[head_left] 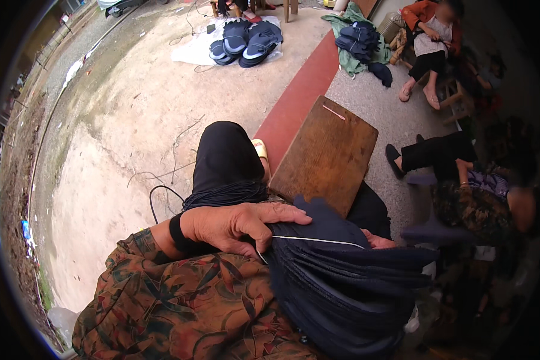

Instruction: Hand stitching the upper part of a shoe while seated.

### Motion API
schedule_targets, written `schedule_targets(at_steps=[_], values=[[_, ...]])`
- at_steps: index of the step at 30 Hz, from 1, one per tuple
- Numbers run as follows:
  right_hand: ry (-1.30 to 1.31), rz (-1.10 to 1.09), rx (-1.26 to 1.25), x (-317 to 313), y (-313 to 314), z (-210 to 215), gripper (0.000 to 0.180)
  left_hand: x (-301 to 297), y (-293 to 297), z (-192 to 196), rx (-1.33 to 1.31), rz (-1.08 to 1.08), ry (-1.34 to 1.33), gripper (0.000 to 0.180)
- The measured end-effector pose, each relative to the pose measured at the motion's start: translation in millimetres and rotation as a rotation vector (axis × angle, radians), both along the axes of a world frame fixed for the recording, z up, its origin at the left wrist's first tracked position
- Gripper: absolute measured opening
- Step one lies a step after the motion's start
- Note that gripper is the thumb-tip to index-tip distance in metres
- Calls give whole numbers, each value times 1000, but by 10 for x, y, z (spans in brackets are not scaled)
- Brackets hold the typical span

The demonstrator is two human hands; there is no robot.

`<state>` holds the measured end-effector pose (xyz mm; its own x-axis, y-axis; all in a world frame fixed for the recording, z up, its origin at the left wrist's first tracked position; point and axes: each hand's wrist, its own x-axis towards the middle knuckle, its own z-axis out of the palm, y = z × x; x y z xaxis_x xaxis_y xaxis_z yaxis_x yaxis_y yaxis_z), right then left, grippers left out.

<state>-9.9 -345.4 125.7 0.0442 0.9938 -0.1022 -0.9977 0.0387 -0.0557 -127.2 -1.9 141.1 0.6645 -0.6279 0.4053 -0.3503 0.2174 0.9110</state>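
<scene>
A thick bundle of dark navy fabric pieces (342, 288) lies across my lap, its layered edges fanning out to the right. A thin white string (318, 240) runs round it. My left hand (237, 227) grips the bundle's left end, the index finger stretched over the top piece and the other fingers curled by the string. Of my right hand (378, 240) only a small part shows at the bundle's far right side, closed against the fabric; the rest is hidden behind the layers. Beyond the bundle, a brown wooden board (324, 156) rests tilted by my knees.
A small pink stick (334, 112) lies on the board. Ahead, tied stacks of dark fabric pieces (246, 42) sit on a white sheet, and another bundle (358, 41) lies on green cloth. Seated people (432, 39) occupy the right side. A black cord (165, 189) curves near my left knee.
</scene>
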Motion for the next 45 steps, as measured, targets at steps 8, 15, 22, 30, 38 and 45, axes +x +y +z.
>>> schedule_targets(at_steps=[8,15,22,30,38,45], values=[[-1009,-609,188,-152,237,206,12,97,-50,433,-1,20,-177,34],[-1289,-613,-17,-162,332,366,21,-7,-67,532,42,209,-102,38],[-1475,-581,143,-34,343,296,39,90,-59,648,177,155,-160,29],[-1342,-618,50,-105,378,352,45,180,-103,827,283,51,-64,24],[-1297,-615,-172,-197,410,480,32,210,-252,967,523,107,93,20],[-1194,-617,-426,-254,349,471,24,323,-541,758,599,471,-373,53]])
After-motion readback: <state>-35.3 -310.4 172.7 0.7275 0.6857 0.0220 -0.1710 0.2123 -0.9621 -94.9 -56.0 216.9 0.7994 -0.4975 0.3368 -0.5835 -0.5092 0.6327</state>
